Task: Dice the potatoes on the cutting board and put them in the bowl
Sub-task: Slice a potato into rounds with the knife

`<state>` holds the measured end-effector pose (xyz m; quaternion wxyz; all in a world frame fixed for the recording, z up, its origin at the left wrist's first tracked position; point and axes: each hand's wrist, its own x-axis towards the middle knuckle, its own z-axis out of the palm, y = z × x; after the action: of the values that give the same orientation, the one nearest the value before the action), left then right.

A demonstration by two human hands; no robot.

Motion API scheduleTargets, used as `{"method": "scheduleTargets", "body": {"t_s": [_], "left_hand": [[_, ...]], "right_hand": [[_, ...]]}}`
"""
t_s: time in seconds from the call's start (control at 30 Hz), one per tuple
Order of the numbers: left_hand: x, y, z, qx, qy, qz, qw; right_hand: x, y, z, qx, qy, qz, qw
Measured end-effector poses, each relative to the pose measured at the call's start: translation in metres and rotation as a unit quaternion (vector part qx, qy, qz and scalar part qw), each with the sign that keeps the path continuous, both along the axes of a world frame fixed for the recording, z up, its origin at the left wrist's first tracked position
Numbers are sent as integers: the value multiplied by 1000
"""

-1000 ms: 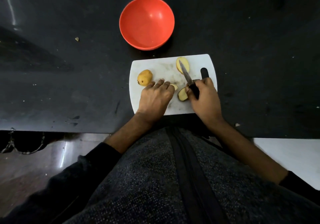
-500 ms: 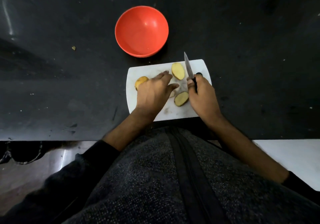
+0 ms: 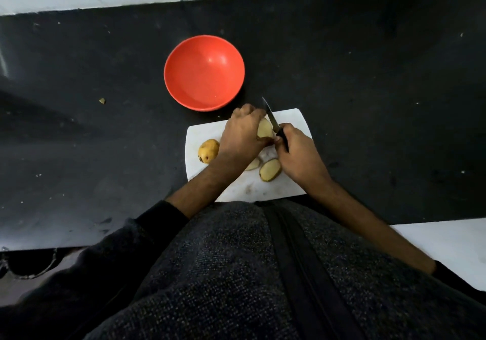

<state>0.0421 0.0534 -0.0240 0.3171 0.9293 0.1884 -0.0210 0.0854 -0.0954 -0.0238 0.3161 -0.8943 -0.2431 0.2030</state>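
Both hands are at work on the cutting board: my left hand curls over a potato slice at the far side of the board and pins it down, and my right hand is wrapped around the black handle of the knife, whose blade lies along the right edge of that slice with its tip pointing toward the bowl. Judging by this, I am only partway through. One potato is cut into flat slices, and none looks diced yet. Another slice lies near me on the board, and what seems to be a third peeks from under my left wrist, though it is mostly hidden. A whole potato sits uncut at the board's left side. The red bowl stands on the desk just beyond the board, with nothing in it.
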Motion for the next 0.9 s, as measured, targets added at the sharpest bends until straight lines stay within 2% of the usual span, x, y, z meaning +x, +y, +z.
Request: {"method": "scheduleTargets", "body": {"t_s": [0.27,0.43,0.67,0.9], "left_hand": [[-12,5,-9,-44,-47,39,997],[-11,9,-4,-99,-96,109,984],[-16,7,-6,-65,-39,42,996],[-14,7,0,-82,-61,28,994]], "right_hand": [[-10,0,5,39,23,3,999],[-9,1,4,35,33,-11,999],[-16,1,5,55,96,-45,993],[-16,2,10,75,34,-37,996]]}}
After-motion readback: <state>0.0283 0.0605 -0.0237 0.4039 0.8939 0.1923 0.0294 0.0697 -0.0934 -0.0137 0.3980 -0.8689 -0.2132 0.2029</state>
